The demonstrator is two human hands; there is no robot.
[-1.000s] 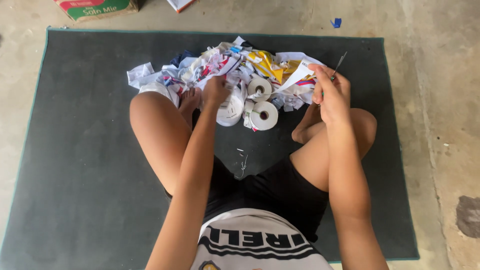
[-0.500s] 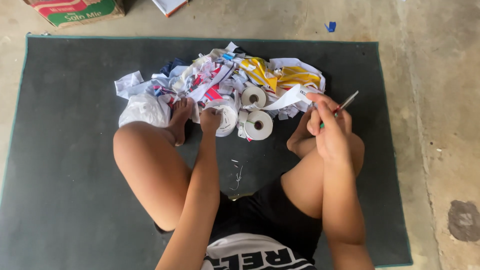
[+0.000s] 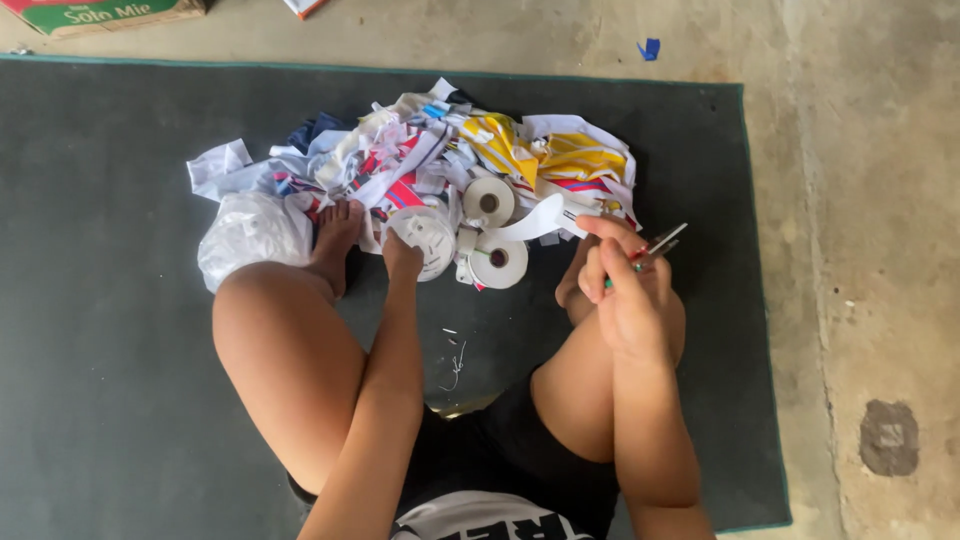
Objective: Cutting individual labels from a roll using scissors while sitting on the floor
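I sit on a dark mat (image 3: 110, 300) with my knees up. My left hand (image 3: 402, 256) reaches forward and rests on a white tape roll (image 3: 428, 236) at the near edge of a heap of cut paper and cloth scraps (image 3: 430, 150). My right hand (image 3: 625, 285) is closed around a small pair of scissors (image 3: 655, 245), whose metal blades stick out to the upper right. A white strip (image 3: 535, 218) runs from the heap toward my right fingers. Two more white rolls (image 3: 497, 262) (image 3: 488, 202) lie between my hands.
A crumpled clear plastic bag (image 3: 250, 235) lies beside my left foot (image 3: 335, 240). A green and red cardboard box (image 3: 100, 14) sits past the mat's far left corner on the concrete floor (image 3: 860, 200). A small blue scrap (image 3: 650, 48) lies on the concrete.
My left hand has moved from the top of the heap down onto the near roll. My right hand with the scissors has drawn back toward my right knee. The view has tilted down.
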